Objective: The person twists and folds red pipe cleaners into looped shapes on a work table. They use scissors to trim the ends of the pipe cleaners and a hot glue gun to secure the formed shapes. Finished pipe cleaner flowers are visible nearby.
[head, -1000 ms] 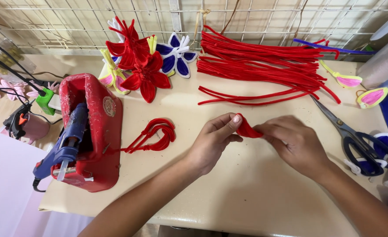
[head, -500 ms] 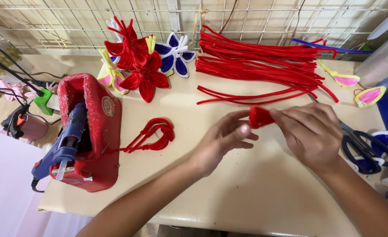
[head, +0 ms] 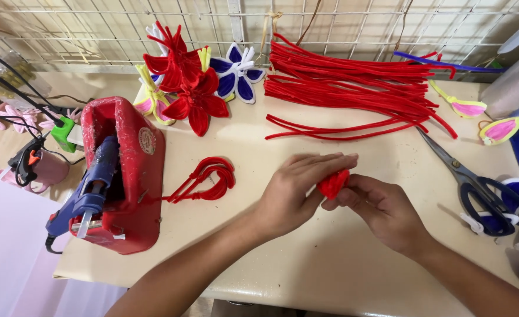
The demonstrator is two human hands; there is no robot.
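My left hand [head: 294, 191] and my right hand [head: 382, 208] meet over the middle of the cream table [head: 306, 264]. Between their fingers is a small red piece of fuzzy wire [head: 334, 183], bent into a petal shape. The left hand's fingers lie flat across it, the right hand pinches it from below. A bunch of bent red wire loops [head: 206, 179] lies to the left of my left hand. A large bundle of straight red fuzzy wires [head: 353, 88] lies at the back of the table.
A blue glue gun [head: 92, 185] rests in a red holder [head: 133, 176] at the left. Finished red, blue and yellow-pink flowers [head: 192, 85] stand at the back left. Scissors [head: 476, 182] lie at the right, near pink-and-yellow petals [head: 482, 120]. A wire grid [head: 154, 23] backs the table.
My hands moved apart slightly and lifted the red piece, then came back down together; the left hand now lies flat over it.
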